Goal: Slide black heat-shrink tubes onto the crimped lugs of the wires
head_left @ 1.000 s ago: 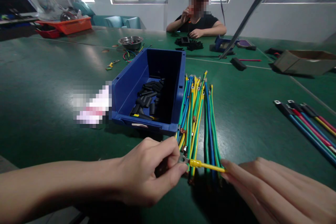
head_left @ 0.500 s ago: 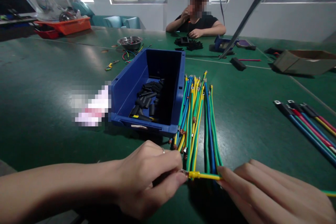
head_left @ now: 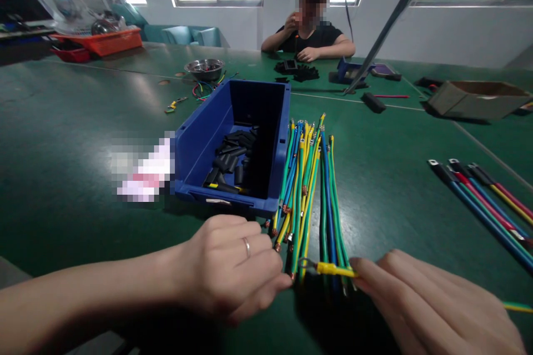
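My right hand (head_left: pixel 433 302) pinches a yellow-green cable (head_left: pixel 348 273), and more of it shows past the wrist at the right edge. This cable ends in a yellow sleeve (head_left: pixel 327 269) and a metal ring terminal (head_left: pixel 307 265) pointing left. Just left of the terminal is my left hand (head_left: pixel 239 274), its fingers curled and a ring on one of them. Whatever is inside those fingers, if anything, is hidden. Their tips lie beside a bare copper cable end. Beneath and beyond both hands lies a bundle of green, yellow and blue cables (head_left: pixel 306 177) with metal lugs.
A blue bin (head_left: pixel 180 172) with black sleeves (head_left: pixel 229 158) stands left of the bundle. Thick black-ended cables (head_left: pixel 478 194) lie at right. A cardboard box (head_left: pixel 474 101), a metal bowl (head_left: pixel 204 69) and a slanted pole (head_left: pixel 387 28) are farther off. A person (head_left: pixel 312 39) sits across the table.
My left hand has let go of the terminal and drawn slightly left, baring the metal ring. My right hand still holds the cable, its sleeved end now a little farther right and higher.
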Available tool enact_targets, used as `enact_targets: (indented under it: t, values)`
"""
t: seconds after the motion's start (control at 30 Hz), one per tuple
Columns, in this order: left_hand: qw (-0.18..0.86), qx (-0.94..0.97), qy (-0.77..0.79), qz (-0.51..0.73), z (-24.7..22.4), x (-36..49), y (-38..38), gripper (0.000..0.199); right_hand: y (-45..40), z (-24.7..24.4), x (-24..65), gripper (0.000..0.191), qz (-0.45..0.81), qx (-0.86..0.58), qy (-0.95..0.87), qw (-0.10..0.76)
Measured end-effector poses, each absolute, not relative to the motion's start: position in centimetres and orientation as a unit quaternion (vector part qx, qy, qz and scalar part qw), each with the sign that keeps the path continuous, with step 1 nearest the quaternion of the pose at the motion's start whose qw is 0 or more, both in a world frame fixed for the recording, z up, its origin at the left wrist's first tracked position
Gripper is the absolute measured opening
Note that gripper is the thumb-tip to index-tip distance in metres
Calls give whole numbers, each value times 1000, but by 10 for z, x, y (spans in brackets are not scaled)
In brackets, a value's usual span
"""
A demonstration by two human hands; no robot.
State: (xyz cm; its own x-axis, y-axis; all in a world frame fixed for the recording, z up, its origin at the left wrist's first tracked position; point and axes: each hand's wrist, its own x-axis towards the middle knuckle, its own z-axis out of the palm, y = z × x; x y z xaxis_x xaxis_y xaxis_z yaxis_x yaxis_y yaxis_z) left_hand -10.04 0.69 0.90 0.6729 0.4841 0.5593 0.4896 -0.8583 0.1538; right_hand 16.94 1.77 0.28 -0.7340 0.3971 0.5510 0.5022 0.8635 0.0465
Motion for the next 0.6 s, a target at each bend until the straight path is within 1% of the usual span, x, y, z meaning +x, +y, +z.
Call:
enact_targets:
  t: [0.07, 0.13, 0.2, 0.23, 0.27, 0.3, 0.33, 0.43, 0.47, 0.5, 0.6]
  values:
    - [26, -900, -283, -332, 14, -107, 8, 20, 23, 4, 169, 21, -103, -259, -923, 266]
    - [37, -877, -312, -363, 18, -113, 11, 13, 28, 4, 168, 19, -109, -273, -919, 265]
    - [87, -845, -347, -398, 20, -117, 16, 14, 31, 2, 167, 15, -100, -286, -915, 265]
    - [116, -829, -380, -394, 21, -119, 20, 16, 33, 0, 166, 14, -94, -291, -914, 266]
    - [144, -820, -407, -377, 21, -121, 25, 17, 33, -1, 166, 14, -90, -295, -913, 267]
    - [158, -819, -438, -335, 21, -122, 29, 17, 34, -2, 166, 13, -91, -298, -912, 269]
    - [159, -828, -457, -284, 22, -123, 33, 23, 34, -4, 166, 13, -92, -300, -911, 269]
    - [134, -877, -440, -141, 24, -124, 42, 51, 33, -5, 166, 12, -80, -301, -912, 268]
    - [128, -890, -423, -113, 25, -124, 43, 53, 33, -5, 166, 12, -73, -302, -912, 267]
    - [124, -899, -409, -96, 26, -125, 44, 50, 33, -5, 165, 12, -68, -301, -913, 266]
    - [95, -913, -386, -88, 27, -126, 41, 30, 35, -6, 165, 12, -60, -301, -914, 266]
